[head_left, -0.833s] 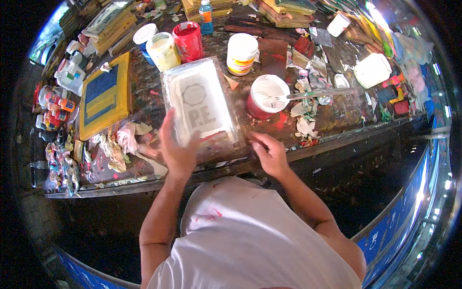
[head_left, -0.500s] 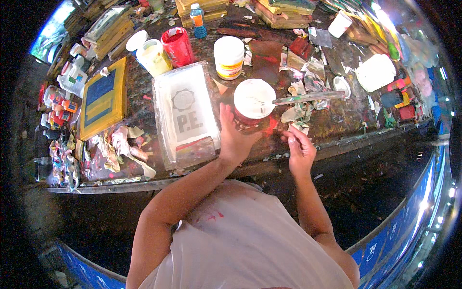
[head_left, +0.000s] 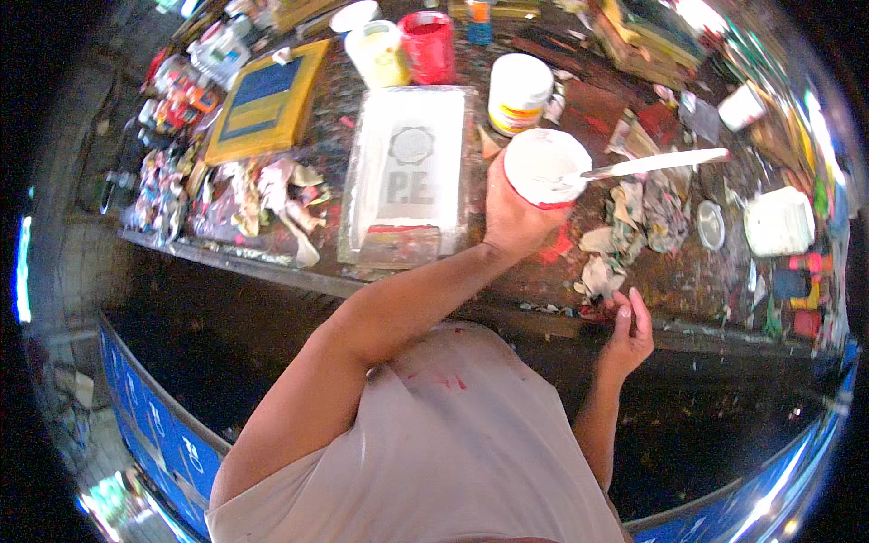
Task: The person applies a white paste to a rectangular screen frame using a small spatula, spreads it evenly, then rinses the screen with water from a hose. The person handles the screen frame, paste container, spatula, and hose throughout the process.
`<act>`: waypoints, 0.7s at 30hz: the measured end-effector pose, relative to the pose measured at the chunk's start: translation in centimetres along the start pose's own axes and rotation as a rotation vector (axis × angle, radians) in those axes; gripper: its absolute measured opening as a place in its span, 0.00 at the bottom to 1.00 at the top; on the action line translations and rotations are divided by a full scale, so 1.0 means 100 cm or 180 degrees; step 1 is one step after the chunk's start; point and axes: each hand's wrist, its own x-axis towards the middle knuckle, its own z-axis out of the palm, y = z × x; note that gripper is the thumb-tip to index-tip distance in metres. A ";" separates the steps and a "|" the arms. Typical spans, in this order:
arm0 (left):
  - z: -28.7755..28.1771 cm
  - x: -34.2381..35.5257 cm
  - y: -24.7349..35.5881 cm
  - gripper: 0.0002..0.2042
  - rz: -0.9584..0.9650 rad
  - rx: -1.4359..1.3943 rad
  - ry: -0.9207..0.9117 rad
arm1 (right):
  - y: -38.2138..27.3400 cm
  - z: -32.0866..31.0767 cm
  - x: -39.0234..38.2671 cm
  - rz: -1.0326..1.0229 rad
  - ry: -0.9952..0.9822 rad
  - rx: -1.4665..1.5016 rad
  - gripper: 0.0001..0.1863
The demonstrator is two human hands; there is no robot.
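My left hand (head_left: pixel 518 215) is wrapped round the side of a tub of white paint (head_left: pixel 545 167), whose lower rim shows red. A long spatula-like stirrer (head_left: pixel 665 163) leans in the paint, its pale handle sticking out to the right. By the table's front edge, my right hand (head_left: pixel 626 337) has its fingers loosely bent and apart, with nothing visible in them. Left of the tub lies a printing screen (head_left: pixel 371 204) with a dark badge and letters on its white mesh. A brownish strip (head_left: pixel 403 242) covers the screen's near end.
Behind the tub stands a white jar (head_left: pixel 521 86) with a yellow label. Yellow (head_left: pixel 378 59) and red (head_left: pixel 427 54) paint tubs are at the back. Crumpled paper scraps (head_left: pixel 634 217) lie right of the tub. A yellow-framed screen (head_left: pixel 303 109) and several bottles are on the left.
My left hand has gone from beside the tub to gripping it, and the tub seems raised. My right hand has drawn back to the right, fingers loosening. The view has shifted.
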 end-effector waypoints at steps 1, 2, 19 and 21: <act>-0.003 0.005 0.016 0.55 0.0091 -0.0166 -0.0054 | -0.006 0.004 0.003 0.0181 0.0070 -0.0013 0.18; -0.014 0.005 0.033 0.54 0.0046 0.0093 -0.0164 | -0.007 0.010 0.006 0.0112 0.0022 0.0037 0.18; -0.353 0.073 -0.021 0.48 0.0494 0.1251 0.1006 | -0.130 0.265 -0.047 -0.2551 -0.2864 -0.1662 0.21; -0.349 0.068 -0.034 0.53 0.0454 0.1448 0.1118 | -0.116 0.272 -0.048 -0.2621 -0.2804 -0.1870 0.21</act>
